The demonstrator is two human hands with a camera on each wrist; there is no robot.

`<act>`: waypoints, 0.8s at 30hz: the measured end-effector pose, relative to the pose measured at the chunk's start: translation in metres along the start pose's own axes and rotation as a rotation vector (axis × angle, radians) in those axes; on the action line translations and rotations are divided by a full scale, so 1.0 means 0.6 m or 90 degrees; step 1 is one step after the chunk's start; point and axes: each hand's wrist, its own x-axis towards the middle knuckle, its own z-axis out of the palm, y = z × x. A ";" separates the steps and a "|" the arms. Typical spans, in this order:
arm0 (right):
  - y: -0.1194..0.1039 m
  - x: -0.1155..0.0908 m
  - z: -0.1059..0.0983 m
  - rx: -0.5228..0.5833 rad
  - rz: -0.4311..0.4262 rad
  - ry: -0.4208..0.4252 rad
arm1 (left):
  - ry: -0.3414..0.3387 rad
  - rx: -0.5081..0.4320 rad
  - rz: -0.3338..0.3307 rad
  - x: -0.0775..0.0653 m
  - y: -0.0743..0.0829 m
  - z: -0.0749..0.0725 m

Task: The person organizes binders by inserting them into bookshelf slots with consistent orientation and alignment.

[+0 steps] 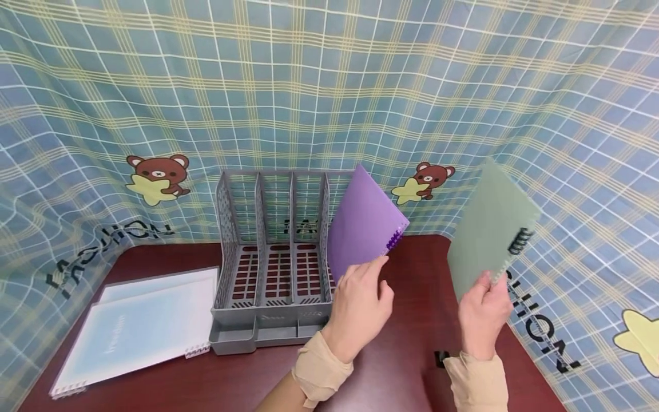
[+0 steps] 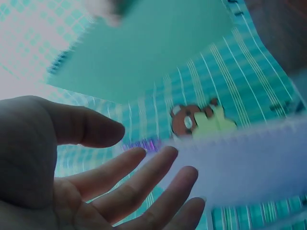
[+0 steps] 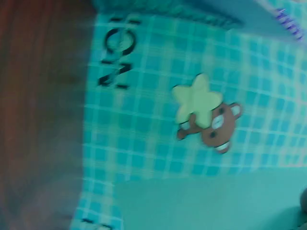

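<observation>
My right hand (image 1: pixel 484 312) pinches the green notebook (image 1: pixel 481 234) by its lower edge, well out at three o'clock from the gray rack (image 1: pixel 273 316), likely so its covers hold together. My left hand (image 1: pixel 362 309) has fingers loosely spread, gripping nothing, beside the purple notebook (image 1: pixel 362 223); whether a fingertip touches, I cannot tell. That one leans in the rack's three o'clock compartment, seemingly propped by its walls; two pale notebooks (image 1: pixel 139 326) lie overlapped at nine o'clock.

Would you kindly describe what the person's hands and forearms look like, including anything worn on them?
The left hand and right hand wear no gloves. A wrinkled beige left wristband matches a similar beige right wristband. The left forearm is bare behind its band, with no sleeve showing.
</observation>
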 end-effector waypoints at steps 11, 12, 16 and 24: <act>-0.142 -0.007 -0.011 0.335 -0.014 0.175 | 0.043 0.035 -0.116 0.022 -0.112 -0.098; -0.157 -0.010 -0.012 0.381 -0.016 0.183 | 0.046 0.034 -0.131 0.024 -0.123 -0.108; -0.214 -0.024 -0.012 0.523 -0.005 0.222 | 0.060 0.031 -0.197 0.029 -0.163 -0.149; -0.271 -0.052 0.022 0.727 0.005 0.201 | 0.081 0.069 -0.303 0.015 -0.254 -0.216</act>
